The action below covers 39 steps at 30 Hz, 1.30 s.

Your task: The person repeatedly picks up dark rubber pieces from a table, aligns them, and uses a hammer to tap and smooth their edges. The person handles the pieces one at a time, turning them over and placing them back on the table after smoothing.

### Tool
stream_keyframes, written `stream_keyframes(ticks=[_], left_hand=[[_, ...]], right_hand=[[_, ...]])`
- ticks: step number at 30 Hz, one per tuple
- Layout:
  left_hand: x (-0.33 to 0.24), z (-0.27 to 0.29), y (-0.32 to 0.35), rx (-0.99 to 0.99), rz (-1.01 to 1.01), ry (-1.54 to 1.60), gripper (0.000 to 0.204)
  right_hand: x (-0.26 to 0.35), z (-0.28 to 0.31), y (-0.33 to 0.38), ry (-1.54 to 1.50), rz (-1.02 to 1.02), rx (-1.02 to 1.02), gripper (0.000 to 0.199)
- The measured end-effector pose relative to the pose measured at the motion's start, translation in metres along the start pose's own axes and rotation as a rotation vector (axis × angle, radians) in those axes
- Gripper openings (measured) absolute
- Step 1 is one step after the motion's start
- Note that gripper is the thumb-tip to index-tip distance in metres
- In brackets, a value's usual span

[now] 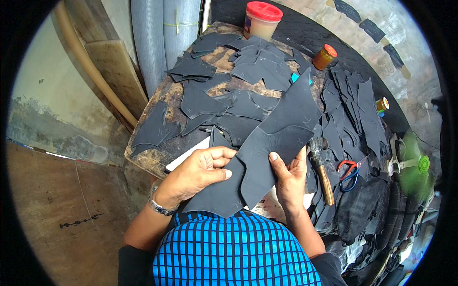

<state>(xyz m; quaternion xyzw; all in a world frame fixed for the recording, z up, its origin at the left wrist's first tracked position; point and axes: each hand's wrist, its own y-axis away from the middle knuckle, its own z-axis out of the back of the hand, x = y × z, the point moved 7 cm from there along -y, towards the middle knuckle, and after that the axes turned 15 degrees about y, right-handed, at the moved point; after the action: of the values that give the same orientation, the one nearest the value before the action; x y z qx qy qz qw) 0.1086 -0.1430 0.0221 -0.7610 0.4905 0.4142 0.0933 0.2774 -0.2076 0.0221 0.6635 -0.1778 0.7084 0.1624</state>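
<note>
Centrally, the left hand (198, 171) and right hand (288, 178) are pinching two overlapping matte black, curved leather cut pieces (274, 138), thumbs on top, fingers closed underneath, at lower centre.

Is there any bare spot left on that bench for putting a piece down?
Only bare wood at the table's near-left edge, beside the left hand, and a strip among the cut black pieces. Around the hammer and scissors it is crowded.

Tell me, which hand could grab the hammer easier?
Probably the right hand: the hammer lies just beside it on the workbench. The left hand is farther off, on the other side of the black leather piece both hold.
</note>
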Motion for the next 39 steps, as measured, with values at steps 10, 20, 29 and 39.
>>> stream_keyframes(ticks=[10, 20, 29, 39], left_hand=[[0.0, 0.002, -0.001, -0.004, -0.013, 0.0, 0.035], [0.004, 0.007, -0.004, -0.052, -0.035, 0.012, 0.022], [0.007, 0.017, -0.01, -0.222, -0.153, -0.276, 0.015], [0.011, 0.012, -0.012, -0.221, -0.118, -0.209, 0.01]], right_hand=[[0.003, -0.003, 0.0, 0.038, 0.03, -0.009, 0.063], [0.003, -0.005, 0.002, 0.087, 0.055, -0.025, 0.066], [0.001, -0.009, 0.004, 0.145, 0.105, -0.028, 0.06], [-0.004, -0.011, 0.002, 0.167, 0.112, -0.045, 0.052]])
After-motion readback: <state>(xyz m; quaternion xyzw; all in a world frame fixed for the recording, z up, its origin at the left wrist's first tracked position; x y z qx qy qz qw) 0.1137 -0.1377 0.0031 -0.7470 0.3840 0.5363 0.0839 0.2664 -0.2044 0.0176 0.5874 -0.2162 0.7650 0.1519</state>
